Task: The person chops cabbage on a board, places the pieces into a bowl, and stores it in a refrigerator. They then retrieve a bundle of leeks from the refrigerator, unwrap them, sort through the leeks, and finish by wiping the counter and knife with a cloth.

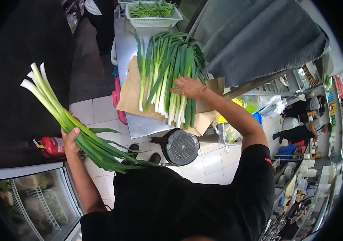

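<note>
My left hand (71, 140) is wrapped round a bunch of leeks (53, 102) and holds it up off to the left of the table. Their white ends point up and away, while the green leaves trail back towards my black shirt. On the steel table, a pile of leeks (161, 88) lies on a sheet of brown paper (129, 94), white ends towards me. My right hand (187, 87) reaches onto the pile's right side, its fingers bent round some of the stalks; exactly how many is hidden.
A white basket of green vegetables (153, 22) stands at the table's far end. Below the near edge is a dark round lidded bin (180, 146). A fire extinguisher (52, 146) and a glass-fronted fridge (31, 201) are at left; a grey cloth (255, 36) hangs at right. Other people stand further off.
</note>
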Available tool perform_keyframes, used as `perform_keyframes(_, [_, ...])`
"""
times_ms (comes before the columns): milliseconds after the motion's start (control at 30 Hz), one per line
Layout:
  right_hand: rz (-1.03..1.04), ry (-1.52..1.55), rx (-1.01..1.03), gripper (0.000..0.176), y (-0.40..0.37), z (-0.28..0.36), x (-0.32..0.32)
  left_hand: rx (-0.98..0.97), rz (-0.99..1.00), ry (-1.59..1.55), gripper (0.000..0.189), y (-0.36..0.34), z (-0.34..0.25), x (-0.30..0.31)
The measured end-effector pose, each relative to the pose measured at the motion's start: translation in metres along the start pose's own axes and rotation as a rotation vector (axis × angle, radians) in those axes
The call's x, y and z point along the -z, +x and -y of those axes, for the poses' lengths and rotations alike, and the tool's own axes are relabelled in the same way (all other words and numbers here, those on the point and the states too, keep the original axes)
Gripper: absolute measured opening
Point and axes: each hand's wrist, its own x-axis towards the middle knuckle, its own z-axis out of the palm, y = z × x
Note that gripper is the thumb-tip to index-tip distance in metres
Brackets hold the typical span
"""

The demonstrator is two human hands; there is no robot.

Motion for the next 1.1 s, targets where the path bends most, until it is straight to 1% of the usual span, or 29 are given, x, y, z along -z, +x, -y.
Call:
perform_keyframes(33, [0.002, -0.003, 0.009, 0.039, 0.004, 0.0, 0.0, 0.005, 0.007, 0.008, 0.069, -0.001, 0.002, 0.001])
perform_keyframes(133, [-0.07, -0.143, 0.151, 0.033, 0.007, -0.006, -0.005, 0.012, 0.009, 0.005, 0.068, -0.005, 0.007, 0.007])
perform_keyframes(167, [-0.064, -0.143, 0.159, 0.033, 0.007, -0.007, -0.008, 0.026, 0.02, -0.001, 0.068, -0.008, 0.009, 0.009])
perform_keyframes(233, [0.061, -0.026, 0.143, 0.033, 0.01, -0.007, -0.014, 0.03, 0.001, -0.009, 0.068, -0.013, 0.01, 0.011])
perform_keyframes(267, [0.063, -0.032, 0.148, 0.033, 0.011, -0.01, -0.015, 0.03, -0.016, -0.005, 0.068, -0.014, 0.012, 0.013])
perform_keyframes(333, [0.168, -0.049, 0.172, 0.034, 0.011, -0.009, -0.009, 0.028, -0.037, -0.006, 0.068, -0.02, 0.016, 0.019])
perform_keyframes(367, [0.17, -0.056, 0.176, 0.034, 0.01, -0.009, -0.006, 0.027, -0.049, -0.001, 0.068, -0.022, 0.018, 0.023])
perform_keyframes(433, [-0.008, -0.042, 0.226, 0.036, 0.006, -0.013, -0.002, 0.02, -0.064, 0.001, 0.068, -0.024, 0.019, 0.03])
perform_keyframes(467, [-0.007, -0.046, 0.229, 0.036, 0.005, -0.016, -0.001, 0.026, -0.063, -0.008, 0.068, -0.025, 0.019, 0.033])
perform_keyframes(533, [-0.112, 0.061, 0.222, 0.041, 0.004, -0.02, 0.011, 0.029, -0.061, -0.017, 0.069, -0.027, 0.018, 0.035])
perform_keyframes(567, [-0.114, 0.056, 0.223, 0.041, 0.005, -0.024, 0.017, 0.028, -0.068, -0.021, 0.069, -0.026, 0.016, 0.035])
perform_keyframes(633, [-0.245, 0.293, 0.076, 0.044, 0.01, -0.033, 0.044, 0.014, -0.073, -0.027, 0.069, -0.024, 0.014, 0.035])
perform_keyframes(667, [-0.328, 0.36, 0.025, 0.046, 0.013, -0.039, 0.058, 0.02, -0.06, -0.026, 0.069, -0.022, 0.013, 0.035])
perform_keyframes(700, [-0.337, 0.347, 0.028, 0.046, 0.015, -0.046, 0.075, 0.023, -0.047, -0.023, 0.069, -0.019, 0.011, 0.035])
perform_keyframes(767, [-0.626, 0.368, -0.226, 0.039, 0.017, -0.061, 0.118, -0.006, -0.04, -0.048, 0.068, -0.011, -0.001, 0.021])
perform_keyframes(833, [-0.707, 0.444, -0.387, 0.034, 0.018, -0.075, 0.18, -0.035, -0.016, -0.073, 0.067, -0.001, -0.011, 0.013])
perform_keyframes(900, [-0.983, 0.498, -0.416, 0.037, 0.019, -0.101, 0.225, -0.041, 0.041, -0.07, 0.066, 0.013, -0.022, 0.008])
perform_keyframes(967, [-1.081, 0.53, -0.483, 0.042, 0.013, -0.132, 0.267, -0.073, 0.084, -0.068, 0.067, 0.027, -0.038, -0.001])
perform_keyframes(1000, [-1.127, 0.56, -0.489, 0.035, 0.008, -0.139, 0.292, -0.086, 0.121, -0.07, 0.067, 0.035, -0.048, -0.005])
perform_keyframes(1033, [-1.197, 0.577, -0.507, 0.035, 0.005, -0.141, 0.316, -0.099, 0.158, -0.073, 0.067, 0.043, -0.057, -0.009])
perform_keyframes(1100, [-1.256, 0.711, -0.495, 0.033, -0.006, -0.138, 0.36, -0.158, 0.195, -0.029, 0.067, 0.057, -0.078, -0.019])
